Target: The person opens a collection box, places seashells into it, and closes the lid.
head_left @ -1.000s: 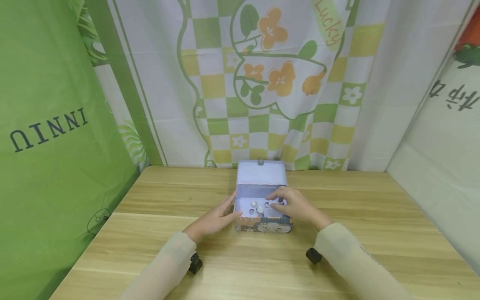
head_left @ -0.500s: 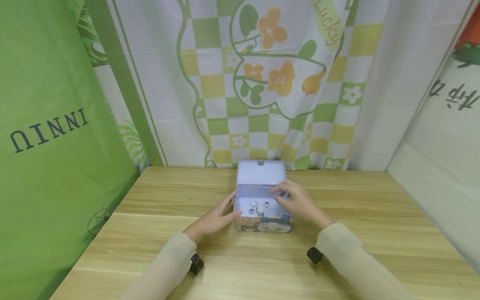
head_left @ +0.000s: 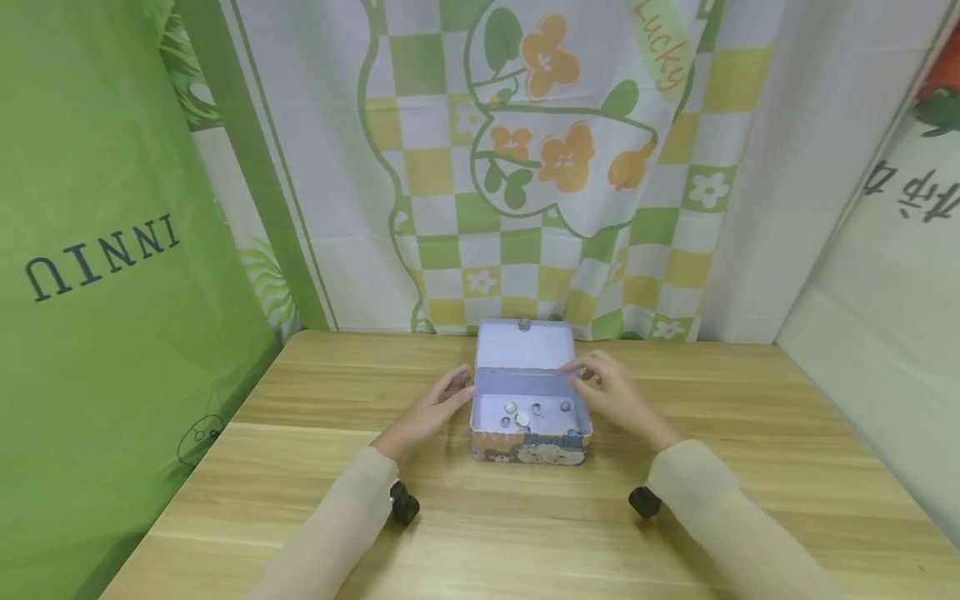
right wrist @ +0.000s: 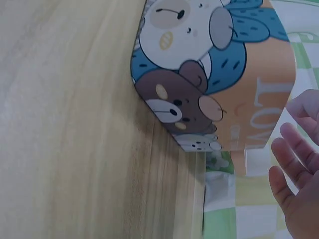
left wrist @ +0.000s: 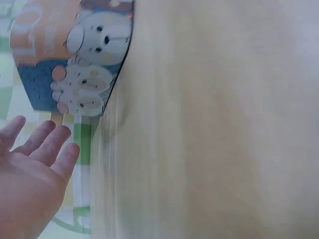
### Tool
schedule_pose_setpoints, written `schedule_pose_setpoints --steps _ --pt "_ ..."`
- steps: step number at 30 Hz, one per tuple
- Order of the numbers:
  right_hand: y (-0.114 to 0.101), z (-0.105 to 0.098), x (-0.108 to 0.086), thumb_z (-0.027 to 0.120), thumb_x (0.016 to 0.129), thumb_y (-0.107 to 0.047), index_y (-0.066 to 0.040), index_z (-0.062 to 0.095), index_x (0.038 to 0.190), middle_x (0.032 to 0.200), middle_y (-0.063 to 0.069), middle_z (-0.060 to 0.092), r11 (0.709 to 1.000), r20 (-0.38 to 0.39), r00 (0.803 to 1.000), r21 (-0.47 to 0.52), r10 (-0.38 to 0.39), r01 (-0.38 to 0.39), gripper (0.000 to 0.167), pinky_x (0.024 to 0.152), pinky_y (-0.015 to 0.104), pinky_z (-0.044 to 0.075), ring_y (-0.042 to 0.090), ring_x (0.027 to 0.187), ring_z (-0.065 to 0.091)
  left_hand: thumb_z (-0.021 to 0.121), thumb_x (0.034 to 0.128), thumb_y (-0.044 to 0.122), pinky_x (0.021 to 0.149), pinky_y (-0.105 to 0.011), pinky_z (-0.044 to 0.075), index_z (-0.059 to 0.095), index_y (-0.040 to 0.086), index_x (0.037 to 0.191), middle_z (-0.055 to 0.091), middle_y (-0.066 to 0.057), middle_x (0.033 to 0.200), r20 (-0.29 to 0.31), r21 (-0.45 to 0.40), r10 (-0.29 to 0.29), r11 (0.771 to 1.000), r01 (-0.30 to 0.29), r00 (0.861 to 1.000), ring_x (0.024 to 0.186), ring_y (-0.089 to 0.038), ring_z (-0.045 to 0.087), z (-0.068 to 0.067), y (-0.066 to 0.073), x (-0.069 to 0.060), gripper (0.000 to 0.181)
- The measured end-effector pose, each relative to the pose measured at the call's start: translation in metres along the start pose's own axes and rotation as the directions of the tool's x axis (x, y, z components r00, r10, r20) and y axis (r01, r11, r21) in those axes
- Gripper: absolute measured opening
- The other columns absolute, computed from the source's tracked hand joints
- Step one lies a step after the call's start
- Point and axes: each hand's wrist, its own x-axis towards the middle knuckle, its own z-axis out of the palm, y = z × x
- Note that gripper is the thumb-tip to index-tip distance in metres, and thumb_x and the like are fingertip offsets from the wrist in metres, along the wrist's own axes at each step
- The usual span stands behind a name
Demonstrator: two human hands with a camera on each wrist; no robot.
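A tin box [head_left: 528, 448] printed with cartoon bears stands on the table, its pale lilac lid [head_left: 523, 346] raised at the back. On its floor lie several small round pieces [head_left: 522, 419], whitish or silvery; their kind is too small to tell. My left hand [head_left: 429, 410] is just off the box's left side, fingers spread and holding nothing. At the right rear, my right hand [head_left: 617, 398] hovers by the rim with loosely bent fingers and nothing visible in them. The left wrist view shows the printed side [left wrist: 94, 55] apart from the fingers; the right wrist view shows the opposite side [right wrist: 219, 74].
The wood-grain table [head_left: 360, 525] extends around the box. Directly behind the lid hangs a checked, flowered curtain [head_left: 517, 242]. A green cloth [head_left: 112, 350] hangs at the left and a white one [head_left: 885, 317] at the right. A thin dark wire [head_left: 198, 435] shows by the left edge.
My right hand has drawn up and back from inside the box toward its right rear, uncovering a round piece there. My left hand has come away from the left rim.
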Motion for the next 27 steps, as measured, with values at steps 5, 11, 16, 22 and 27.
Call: schedule_pose_setpoints --steps 5,11,16,22,27 --pt "0.010 -0.003 0.002 0.063 0.096 -0.002 0.004 0.067 0.118 0.112 0.020 0.064 0.997 -0.012 0.997 0.026 0.071 -0.071 0.023 0.083 0.045 0.055 0.031 0.096 0.063 0.052 0.1044 0.042 0.112 -0.054 0.034 0.041 0.012 0.153 0.048 -0.015 0.149 -0.116 -0.027 -0.037 0.999 0.034 0.993 0.137 -0.035 0.043 -0.003 -0.009 0.018 0.058" --pt "0.020 -0.003 0.002 0.060 0.101 -0.012 0.006 0.061 0.128 0.116 0.022 0.064 0.977 0.016 0.981 0.091 0.192 -0.193 0.033 0.087 0.048 0.053 0.035 0.100 0.061 0.054 0.1045 0.037 0.113 -0.052 0.035 0.045 0.008 0.150 0.051 -0.015 0.146 -0.151 -0.045 -0.068 0.997 0.062 0.986 0.136 -0.035 0.044 -0.001 -0.013 0.034 0.055" --pt "0.028 -0.002 0.004 0.058 0.103 -0.017 0.006 0.058 0.133 0.115 0.021 0.066 0.958 0.033 0.966 0.121 0.258 -0.260 0.038 0.087 0.043 0.052 0.032 0.099 0.062 0.054 0.1048 0.031 0.111 -0.046 0.039 0.044 0.002 0.150 0.052 -0.018 0.145 -0.169 -0.132 -0.105 0.988 0.083 0.980 0.133 -0.034 0.049 0.003 -0.012 0.048 0.054" --pt "0.037 0.002 0.006 0.052 0.106 -0.026 0.008 0.054 0.137 0.127 0.027 0.062 0.911 0.098 0.934 0.206 0.344 -0.357 0.046 0.102 0.052 0.046 0.040 0.117 0.057 0.053 0.1055 0.026 0.107 -0.046 0.044 0.046 -0.001 0.148 0.052 -0.020 0.145 -0.194 -0.169 -0.140 0.980 0.108 0.971 0.128 -0.035 0.054 0.009 -0.004 0.059 0.051" --pt "0.039 0.005 0.009 0.050 0.107 -0.029 0.009 0.050 0.140 0.136 0.030 0.056 0.845 0.156 0.894 0.291 0.420 -0.448 0.050 0.111 0.052 0.037 0.040 0.127 0.050 0.051 0.1056 0.022 0.103 -0.044 0.047 0.051 0.000 0.144 0.057 -0.019 0.139 -0.252 -0.117 -0.161 0.984 0.135 0.954 0.118 -0.030 0.058 0.015 0.003 0.065 0.045"
